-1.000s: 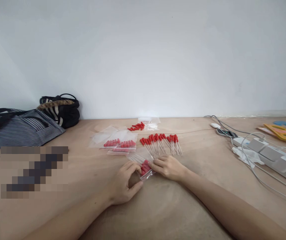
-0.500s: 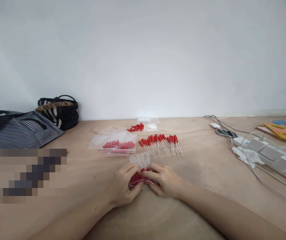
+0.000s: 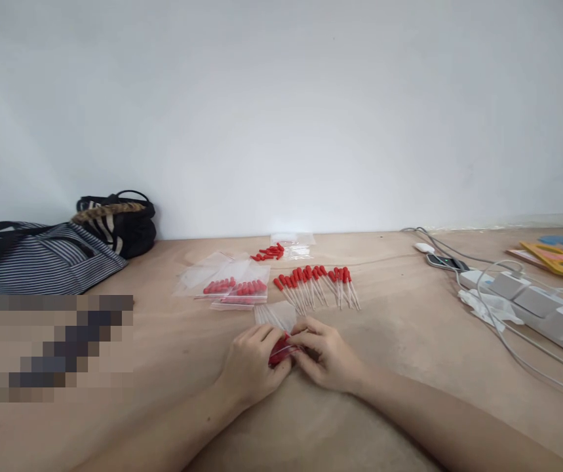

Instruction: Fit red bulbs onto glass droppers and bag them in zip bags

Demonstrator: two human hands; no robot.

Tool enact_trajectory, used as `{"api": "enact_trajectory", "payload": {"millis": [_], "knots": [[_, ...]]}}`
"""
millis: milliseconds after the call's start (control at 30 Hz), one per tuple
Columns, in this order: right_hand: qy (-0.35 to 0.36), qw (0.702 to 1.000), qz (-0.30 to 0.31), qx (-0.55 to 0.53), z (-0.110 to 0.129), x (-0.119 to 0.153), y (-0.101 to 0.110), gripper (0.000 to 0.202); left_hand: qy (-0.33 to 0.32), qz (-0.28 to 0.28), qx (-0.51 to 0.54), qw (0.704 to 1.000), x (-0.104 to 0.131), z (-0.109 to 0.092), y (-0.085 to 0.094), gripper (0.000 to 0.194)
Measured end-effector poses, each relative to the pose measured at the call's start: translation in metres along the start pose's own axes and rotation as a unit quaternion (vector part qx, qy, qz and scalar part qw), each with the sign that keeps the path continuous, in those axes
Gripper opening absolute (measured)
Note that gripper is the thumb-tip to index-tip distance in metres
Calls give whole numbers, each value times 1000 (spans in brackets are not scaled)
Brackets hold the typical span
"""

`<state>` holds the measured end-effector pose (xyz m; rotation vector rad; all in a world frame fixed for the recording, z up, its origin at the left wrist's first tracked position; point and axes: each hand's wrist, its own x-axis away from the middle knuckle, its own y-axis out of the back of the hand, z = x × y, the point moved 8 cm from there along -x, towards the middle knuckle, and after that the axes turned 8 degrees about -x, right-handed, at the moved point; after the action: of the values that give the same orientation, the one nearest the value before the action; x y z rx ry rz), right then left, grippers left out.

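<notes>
My left hand (image 3: 252,362) and my right hand (image 3: 331,355) meet near the table's front, both closed on a clear zip bag (image 3: 276,316). Inside it are droppers with red bulbs (image 3: 281,354) toward me and pale tubes pointing away. My left fingers wrap the bag's left side, while my right thumb and fingers pinch the right end of its opening. Fingers cover much of the bag's near edge. Just beyond lie two groups of loose droppers (image 3: 303,283), bulbs pointing away. Overlapping clear bags (image 3: 248,295) with red-bulbed droppers rest farther left.
Loose red bulbs (image 3: 269,252) and thin clear tubes (image 3: 298,252) lie near the wall. At the left stand a striped bag (image 3: 55,259) and a black bag (image 3: 134,229). A power strip (image 3: 531,301) with cables, a small dark device (image 3: 446,261) and yellow frames (image 3: 556,259) occupy the right.
My left hand has slid right along the bag's opening, closer to my right hand, covering more of the red bulbs. The loose droppers have stayed put.
</notes>
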<state>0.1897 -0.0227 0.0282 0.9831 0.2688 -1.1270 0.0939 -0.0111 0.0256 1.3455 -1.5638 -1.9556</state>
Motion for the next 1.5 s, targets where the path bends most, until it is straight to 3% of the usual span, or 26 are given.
{"api": "enact_trajectory", "payload": {"millis": [300, 433, 533, 600, 733, 867, 1000, 1100, 1300, 1500], "knots": [[-42, 984, 21, 170, -7, 3, -9, 23, 12, -6, -12, 1000, -2, -3, 2, 22], [-53, 986, 58, 150, -8, 4, -4, 17, -5, 1, 49, 999, 2, 0, 6, 18], [-9, 985, 96, 144, -3, 7, 3, 30, -70, 7, 94, 993, 6, -1, 14, 29], [34, 980, 103, 169, 1, 10, 7, 28, -132, 0, 102, 986, 11, -2, 23, 32], [165, 953, 74, 244, 14, 14, 9, 13, -261, -70, 18, 963, 25, -1, 39, 15], [251, 919, 76, 295, 23, 19, 1, 26, -345, -100, -56, 932, 37, 1, 39, 23], [265, 908, 76, 315, 26, 22, 2, 28, -339, -122, -50, 932, 34, 5, 35, 24], [245, 911, 43, 330, 24, 19, 9, 18, -295, -142, -24, 944, 28, 11, 33, 21], [278, 890, 11, 361, 20, 14, 8, 17, -237, -119, 39, 963, 22, 20, 30, 18], [304, 879, 18, 366, 22, 15, 4, 27, -265, -154, -46, 951, 19, 8, 31, 13]]}}
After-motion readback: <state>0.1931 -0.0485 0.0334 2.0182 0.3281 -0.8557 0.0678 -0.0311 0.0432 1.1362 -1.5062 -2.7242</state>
